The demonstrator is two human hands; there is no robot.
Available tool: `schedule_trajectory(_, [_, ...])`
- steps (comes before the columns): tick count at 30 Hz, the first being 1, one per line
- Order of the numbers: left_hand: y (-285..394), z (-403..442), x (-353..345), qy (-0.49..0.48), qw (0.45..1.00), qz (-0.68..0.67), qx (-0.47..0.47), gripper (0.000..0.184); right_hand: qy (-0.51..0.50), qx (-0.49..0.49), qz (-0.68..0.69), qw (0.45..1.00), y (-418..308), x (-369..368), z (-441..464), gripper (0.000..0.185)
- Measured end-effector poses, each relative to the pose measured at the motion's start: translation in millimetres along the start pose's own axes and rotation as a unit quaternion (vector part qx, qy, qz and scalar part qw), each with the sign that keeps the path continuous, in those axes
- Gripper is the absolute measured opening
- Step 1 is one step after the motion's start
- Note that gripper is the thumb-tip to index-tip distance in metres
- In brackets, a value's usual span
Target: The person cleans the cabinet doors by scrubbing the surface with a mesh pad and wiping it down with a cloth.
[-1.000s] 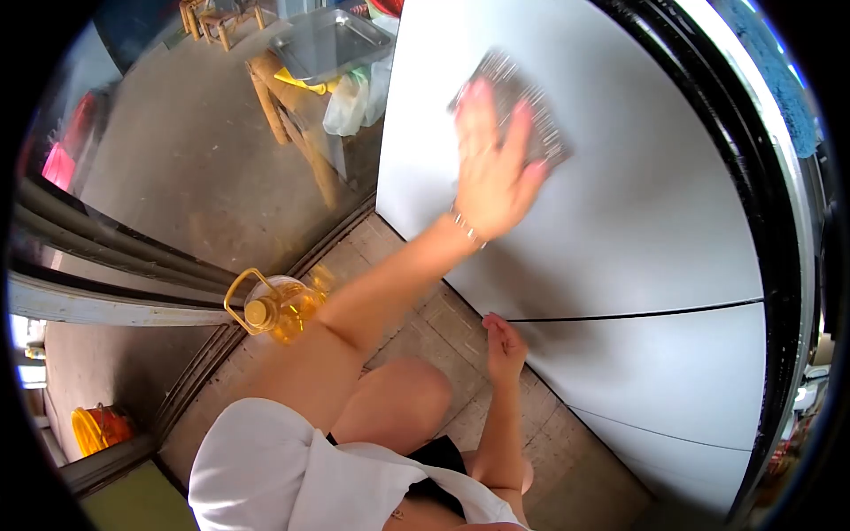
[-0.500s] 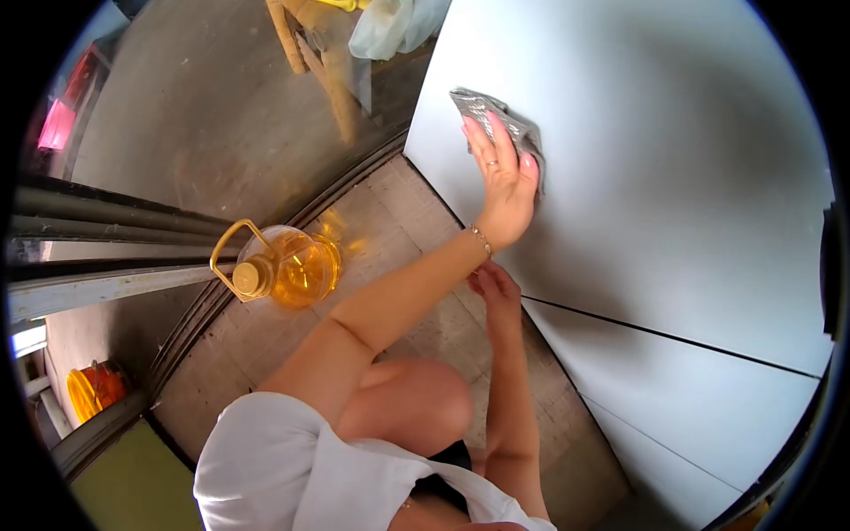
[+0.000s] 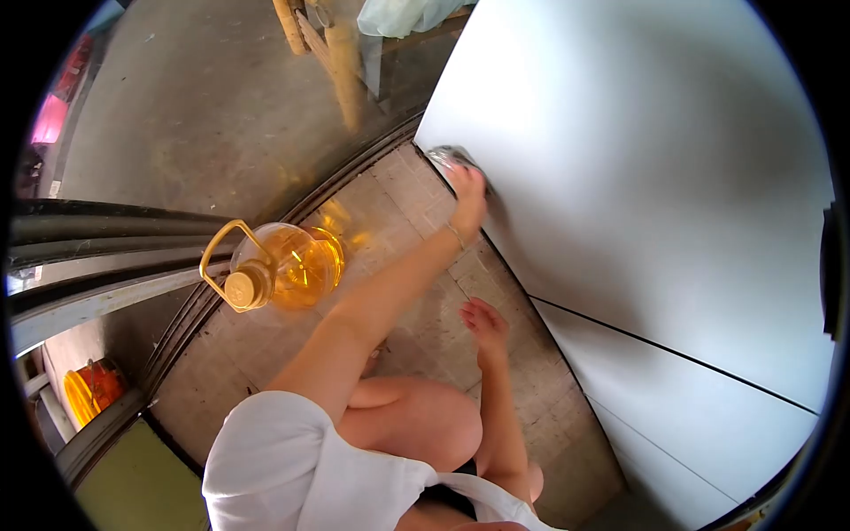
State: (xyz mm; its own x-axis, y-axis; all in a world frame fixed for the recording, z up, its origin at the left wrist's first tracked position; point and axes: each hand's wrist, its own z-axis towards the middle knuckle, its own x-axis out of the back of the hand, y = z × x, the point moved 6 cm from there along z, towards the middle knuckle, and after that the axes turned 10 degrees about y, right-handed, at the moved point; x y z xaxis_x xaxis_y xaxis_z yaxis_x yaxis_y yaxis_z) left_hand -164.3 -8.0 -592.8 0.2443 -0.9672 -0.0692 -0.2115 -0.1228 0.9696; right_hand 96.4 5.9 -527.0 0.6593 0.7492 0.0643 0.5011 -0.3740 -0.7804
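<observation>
My left hand (image 3: 467, 190) presses a grey, shiny cleaning cloth (image 3: 453, 157) against a large white panel (image 3: 637, 177), near its lower left edge by the floor. The hand is a little blurred and covers part of the cloth. Lower down, my right hand (image 3: 485, 326) hangs over the tiled floor (image 3: 434, 292), holding nothing, its fingers loosely stretched out and apart. It is near the panel's bottom edge without touching it. To the left of my left forearm stands a clear plastic bottle (image 3: 301, 265) of golden liquid, with a yellow cap and handle.
Curved door tracks (image 3: 354, 164) run along the floor's edge beside a metal door frame (image 3: 115, 296). Beyond are a bamboo stool (image 3: 341, 66), a pale plastic bag (image 3: 407, 16) and an orange-and-yellow container (image 3: 88, 389). My bent knee (image 3: 416, 420) is below my arms.
My left hand has slid the cloth down and left along the white panel towards its edge. My right hand has dropped lower, away from my left wrist, and its fingers have opened.
</observation>
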Motion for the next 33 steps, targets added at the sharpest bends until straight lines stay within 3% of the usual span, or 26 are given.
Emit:
schedule_trajectory(2, [12, 9, 5, 0.0, 0.997, -0.075, 0.037, 0.065, 0.023, -0.001, -0.014, 1.0, -2, 6, 2, 0.025])
schedule_trajectory(5, [78, 34, 42, 0.039, 0.991, -0.131, 0.007, 0.064, 0.027, 0.025, 0.01, 0.999, -15, 7, 0, 0.026])
schedule_trajectory(10, [49, 75, 50, -0.004, 0.984, -0.157, 0.089, 0.067, 0.033, 0.012, 0.021, 0.999, -16, -3, -7, 0.027])
schedule_trajectory(11, [38, 66, 45, 0.011, 0.978, -0.165, 0.127, 0.066, 0.036, -0.001, 0.019, 0.999, -12, -4, -8, 0.027])
schedule_trajectory(14, [77, 19, 35, 0.0, 0.97, -0.212, 0.116, 0.067, 0.032, -0.011, 0.016, 0.999, -8, -8, -12, 0.026])
schedule_trajectory(16, [149, -4, 32, -0.055, 0.996, -0.015, -0.066, 0.069, 0.043, 0.016, -0.025, 0.999, -14, -5, -7, 0.026])
schedule_trajectory(18, [228, -35, 32, -0.063, 0.975, -0.001, -0.214, 0.071, 0.054, 0.019, -0.035, 0.998, -12, 4, -12, 0.025])
schedule_trajectory(21, [251, -53, 25, -0.054, 0.95, 0.029, -0.305, 0.07, 0.055, 0.023, -0.005, 0.998, -18, 1, -7, 0.024])
schedule_trajectory(23, [210, -21, 20, -0.028, 0.957, 0.076, -0.277, 0.07, 0.058, 0.016, -0.003, 0.998, -22, 1, -11, 0.023])
schedule_trajectory(25, [151, -3, 25, -0.015, 0.987, 0.029, -0.157, 0.069, 0.048, 0.025, -0.005, 0.999, -20, -1, -12, 0.023])
schedule_trajectory(26, [121, -2, 30, -0.01, 0.998, -0.041, -0.049, 0.069, 0.043, 0.028, -0.007, 0.999, -17, -1, -12, 0.023])
schedule_trajectory(28, [73, -10, 34, -0.028, 0.991, -0.083, 0.098, 0.069, 0.044, 0.023, -0.01, 0.999, -11, -1, -12, 0.023])
schedule_trajectory(31, [116, -4, 28, -0.055, 0.995, -0.016, -0.083, 0.069, 0.048, 0.03, -0.009, 0.998, -6, 3, -10, 0.023])
schedule_trajectory(33, [211, -20, 28, -0.056, 0.961, 0.034, -0.269, 0.07, 0.06, 0.02, -0.016, 0.998, -4, 8, -17, 0.023])
